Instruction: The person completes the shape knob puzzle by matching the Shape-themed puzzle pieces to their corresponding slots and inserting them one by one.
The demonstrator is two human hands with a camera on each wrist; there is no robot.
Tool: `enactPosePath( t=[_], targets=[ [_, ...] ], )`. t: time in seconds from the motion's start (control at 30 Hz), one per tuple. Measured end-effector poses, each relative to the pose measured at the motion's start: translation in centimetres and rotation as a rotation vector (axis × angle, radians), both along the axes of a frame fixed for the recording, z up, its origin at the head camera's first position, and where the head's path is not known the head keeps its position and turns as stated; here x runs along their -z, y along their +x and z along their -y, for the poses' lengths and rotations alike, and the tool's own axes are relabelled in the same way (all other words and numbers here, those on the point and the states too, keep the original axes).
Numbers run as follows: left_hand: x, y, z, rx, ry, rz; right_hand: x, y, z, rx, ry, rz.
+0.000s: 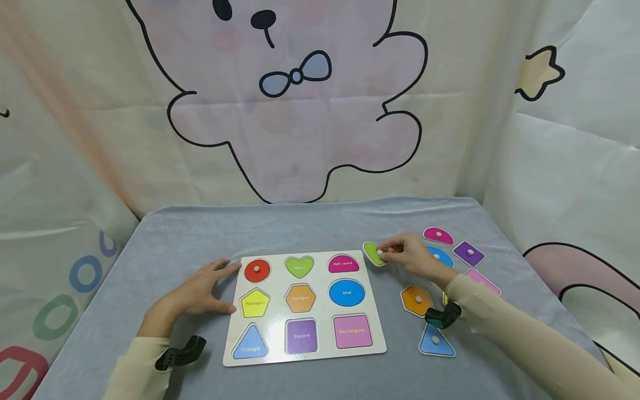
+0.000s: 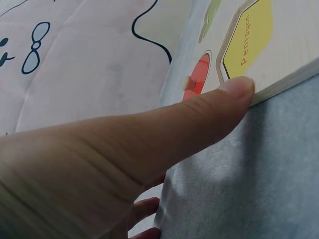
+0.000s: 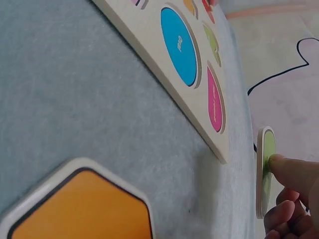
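Note:
A white wooden shape puzzle board (image 1: 276, 355) lies on the table with labelled recesses. In its top left recess sits the red circle piece (image 1: 257, 271) with a small knob. My left hand (image 1: 192, 291) rests at the board's left edge, fingers spread and thumb tip on the rim, as the left wrist view also shows at the yellow pentagon recess (image 2: 251, 42). Beyond the board's upper right corner my right hand (image 1: 412, 256) pinches the green heart piece (image 1: 371, 251) by its knob. The piece is tilted on edge in the right wrist view, raised above the cloth.
Right of the board lie an orange hexagon piece (image 1: 416, 300), a blue triangle piece (image 1: 436, 341), a purple square piece (image 1: 469, 253), a pink half round (image 1: 438, 235), a blue oval (image 1: 440, 256) and a pink rectangle (image 1: 483, 280). A yellow piece is mostly hidden under the right wrist.

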State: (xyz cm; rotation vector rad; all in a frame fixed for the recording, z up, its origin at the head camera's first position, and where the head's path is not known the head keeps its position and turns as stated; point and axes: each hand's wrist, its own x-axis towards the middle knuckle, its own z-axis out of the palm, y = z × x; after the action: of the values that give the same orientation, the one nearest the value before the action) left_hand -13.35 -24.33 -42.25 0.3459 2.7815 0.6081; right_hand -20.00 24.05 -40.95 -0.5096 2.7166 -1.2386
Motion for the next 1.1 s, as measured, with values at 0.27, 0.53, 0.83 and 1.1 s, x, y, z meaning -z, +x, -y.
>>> enactPosePath(
  t=[0.27, 0.53, 0.83, 1.1],
  targets=[
    [0.2, 0.0, 0.1, -0.001, -0.005, -0.005, -0.2, -0.4, 1.5, -0.050, 0.006, -0.062],
    [0.3, -0.2, -0.1, 0.005, -0.003, -0.009, -0.2, -0.3, 2.4, -0.057, -0.016, -0.055],
    [0.5, -0.2, 0.0, 0.011, 0.000, -0.005, -0.9, -0.5, 3.5, -0.088, -0.019, -0.042],
    [0.1, -0.2, 0.0, 0.002, -0.009, 0.004, -1.4, -1.3, 5.5, -0.106, -0.011, -0.035]
  ],
)
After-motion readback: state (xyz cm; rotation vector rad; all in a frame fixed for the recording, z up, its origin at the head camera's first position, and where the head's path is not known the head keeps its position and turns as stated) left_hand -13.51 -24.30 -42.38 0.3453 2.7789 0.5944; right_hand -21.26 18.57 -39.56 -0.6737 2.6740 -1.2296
